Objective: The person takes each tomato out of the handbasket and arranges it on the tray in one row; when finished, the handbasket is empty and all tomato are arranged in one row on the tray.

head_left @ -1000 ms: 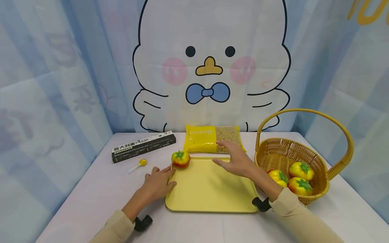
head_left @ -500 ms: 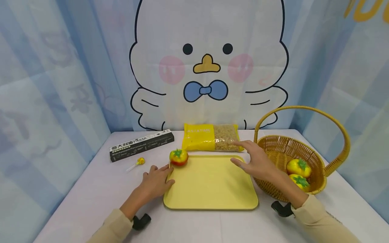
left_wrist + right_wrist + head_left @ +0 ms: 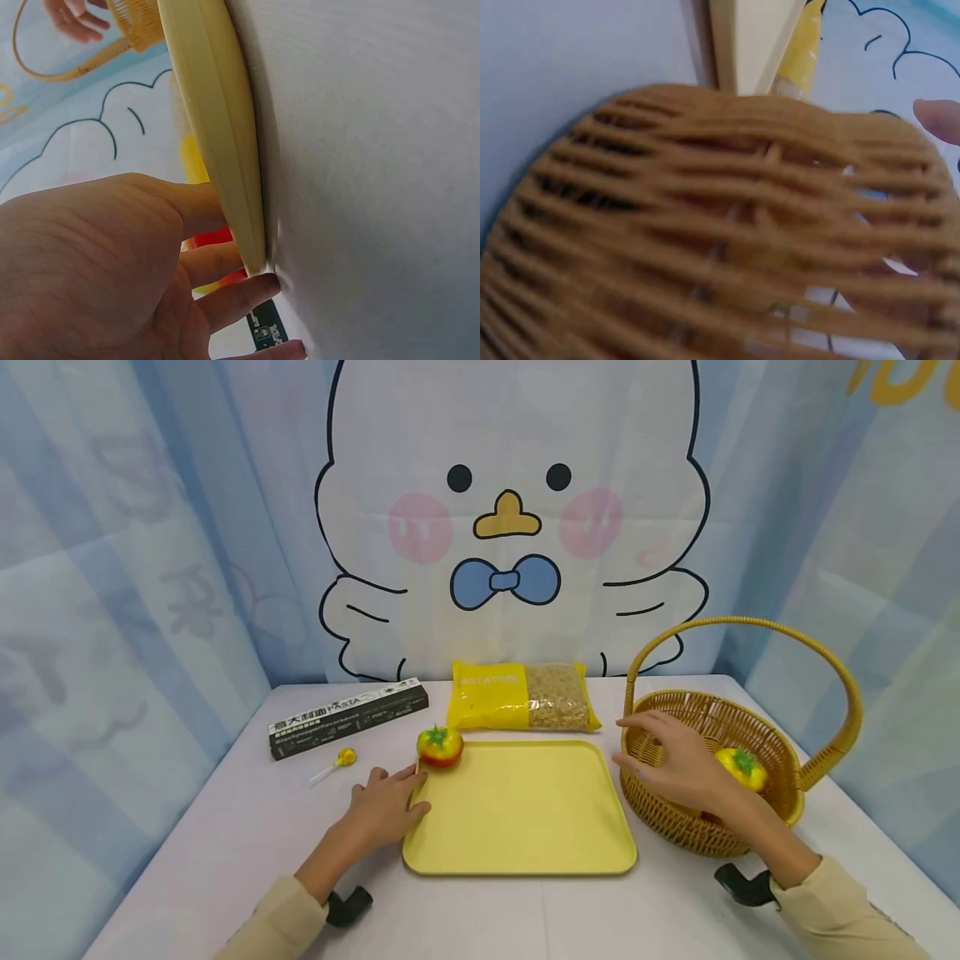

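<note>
My left hand rests at the left edge of the pale yellow tray. Its thumb reaches over the rim while the other fingers lie loosely along the edge, as the left wrist view also shows. A yellow-and-red tomato-like fruit with a green leafy top sits in the tray's far left corner, just beyond those fingertips. Over the wicker basket my right hand hovers with fingers spread and nothing held. Inside, one similar yellow fruit shows; hand and forearm cover the rest. Basket weave fills most of the right wrist view.
A black-and-white pasta box lies at the back left, with a yellow lollipop in front of it. Behind the tray is a yellow bag of pasta. The basket's tall handle arches above the right side of the table.
My right hand has moved rightward from above the tray to over the basket, now hiding fruits visible earlier. The left hand stays at the tray's edge. The head view has shifted slightly.
</note>
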Action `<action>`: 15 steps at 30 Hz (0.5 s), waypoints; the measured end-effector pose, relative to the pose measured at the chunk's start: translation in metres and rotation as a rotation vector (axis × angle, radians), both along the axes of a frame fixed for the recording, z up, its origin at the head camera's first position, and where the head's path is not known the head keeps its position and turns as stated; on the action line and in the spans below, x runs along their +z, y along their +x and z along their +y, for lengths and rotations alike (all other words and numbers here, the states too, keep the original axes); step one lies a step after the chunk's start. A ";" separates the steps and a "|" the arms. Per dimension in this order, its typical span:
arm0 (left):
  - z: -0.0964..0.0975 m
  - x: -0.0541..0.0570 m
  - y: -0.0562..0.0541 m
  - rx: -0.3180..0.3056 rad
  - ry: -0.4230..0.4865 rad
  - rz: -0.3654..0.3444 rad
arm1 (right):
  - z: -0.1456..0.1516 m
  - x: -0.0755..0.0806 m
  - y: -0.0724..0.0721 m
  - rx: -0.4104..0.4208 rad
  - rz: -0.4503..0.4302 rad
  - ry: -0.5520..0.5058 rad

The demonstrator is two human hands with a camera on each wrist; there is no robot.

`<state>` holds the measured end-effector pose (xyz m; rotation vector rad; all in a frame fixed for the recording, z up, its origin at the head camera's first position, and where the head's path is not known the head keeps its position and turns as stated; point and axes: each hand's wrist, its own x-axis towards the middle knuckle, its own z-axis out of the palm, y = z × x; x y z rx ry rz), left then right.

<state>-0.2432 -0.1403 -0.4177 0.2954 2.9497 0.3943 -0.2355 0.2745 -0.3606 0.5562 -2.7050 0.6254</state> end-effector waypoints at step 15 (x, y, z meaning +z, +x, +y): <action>-0.001 -0.006 -0.002 0.006 0.002 0.009 | 0.038 -0.010 0.005 0.071 -0.020 0.072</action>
